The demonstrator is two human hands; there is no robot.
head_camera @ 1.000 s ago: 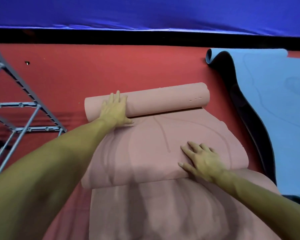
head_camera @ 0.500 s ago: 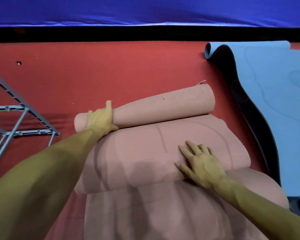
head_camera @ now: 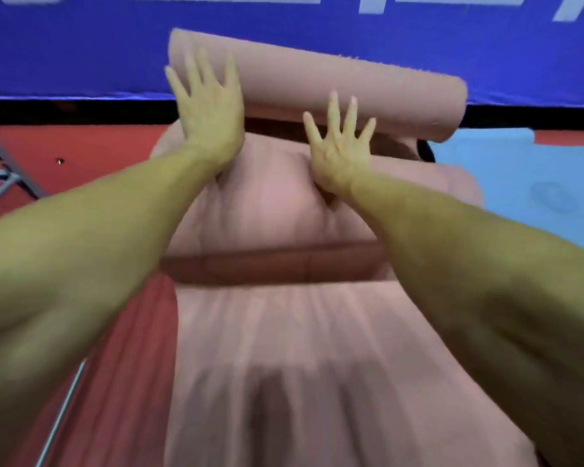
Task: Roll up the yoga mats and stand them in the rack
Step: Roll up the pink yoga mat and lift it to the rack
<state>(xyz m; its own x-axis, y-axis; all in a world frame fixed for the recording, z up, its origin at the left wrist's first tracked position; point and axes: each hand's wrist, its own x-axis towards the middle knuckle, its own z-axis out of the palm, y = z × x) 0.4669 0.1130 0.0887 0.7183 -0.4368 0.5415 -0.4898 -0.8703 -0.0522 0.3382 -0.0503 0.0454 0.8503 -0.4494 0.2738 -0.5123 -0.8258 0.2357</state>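
1. rack (head_camera: 4, 183) – only a sliver of grey frame at the far left now; half a second back more of it showed, so the view has swung up and forward
2. left hand (head_camera: 213, 119) – it was curled round the roll's end; now it's flat, fingers spread, gripping nothing, palm pressed on the roll's (head_camera: 317, 85) left part
3. pink mat (head_camera: 300, 348) – roll sits at the far end, just past both palms, well clear of the rack; lots still unrolled, so rolling's far from done
4. right hand (head_camera: 338, 143) – off the flat sheet and up against the roll, splayed, holding nothing
5. blue mat (head_camera: 520, 183) – flat at right, untouched
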